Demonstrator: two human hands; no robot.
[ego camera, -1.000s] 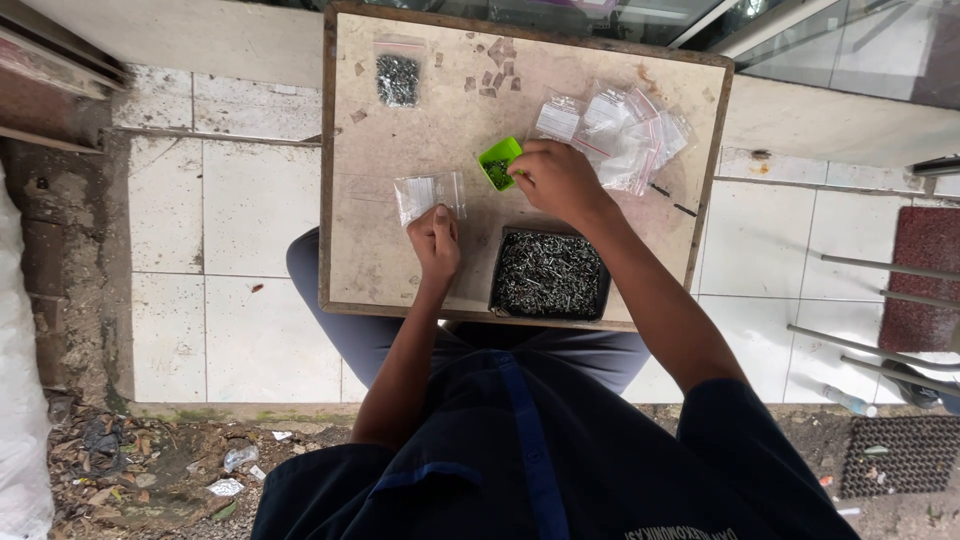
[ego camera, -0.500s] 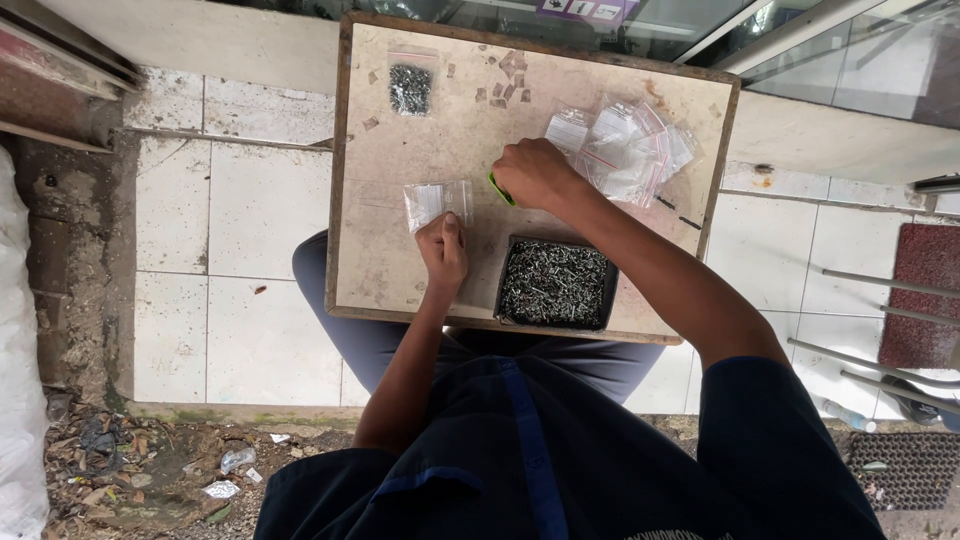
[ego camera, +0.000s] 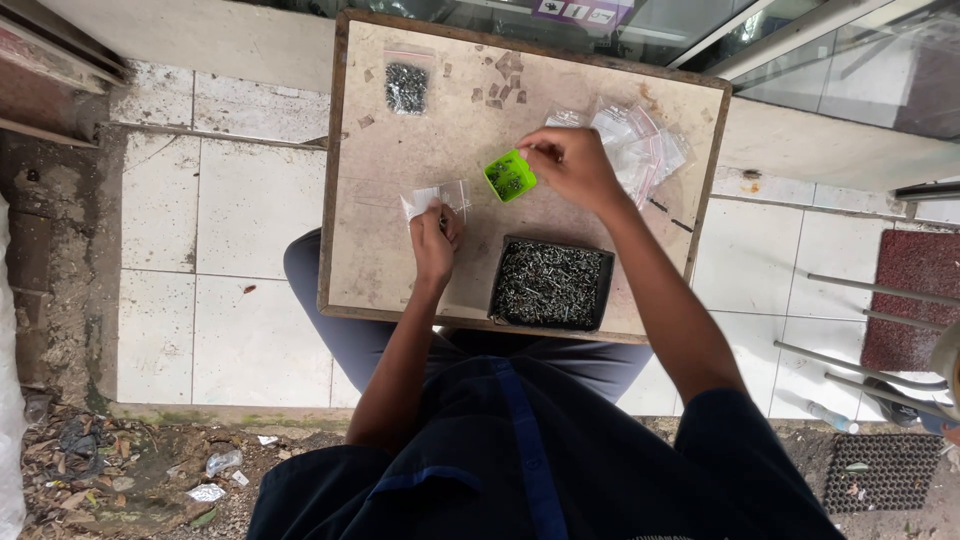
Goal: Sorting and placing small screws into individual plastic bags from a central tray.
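Your right hand [ego camera: 570,165] grips a small green cup [ego camera: 510,176] by its rim, fingers pinched closed on it, the cup tilted and showing dark small parts inside; it sits near the middle of the board, just left of your knuckles. Your left hand [ego camera: 435,235] is closed on the edge of a small clear plastic bag [ego camera: 432,198], which lies flat on the board just beyond your fingertips, a short way left of the cup. Near your body, between your two forearms, a black tray [ego camera: 550,285] full of small grey screws rests at the near edge of the board. Beyond your right hand lies a loose heap of empty clear bags [ego camera: 640,145], partly hidden by that hand. At the far left corner lies one filled bag of screws [ego camera: 406,85], well apart from the rest, with a few scattered scraps [ego camera: 505,75] nearby. All of this lies on a worn, stained, pale wooden board [ego camera: 380,250] with a darker raised rim, resting over your lap. Under it is a floor of large white tiles [ego camera: 200,250] with dirty joints; to your left runs a rough concrete strip [ego camera: 50,250], and litter and dry leaves [ego camera: 120,470] gather at the near edge. Glass panels in metal frames [ego camera: 850,50] stand ahead on the right, with a dark red mat [ego camera: 915,300] and thin metal legs [ego camera: 880,330] to the right.
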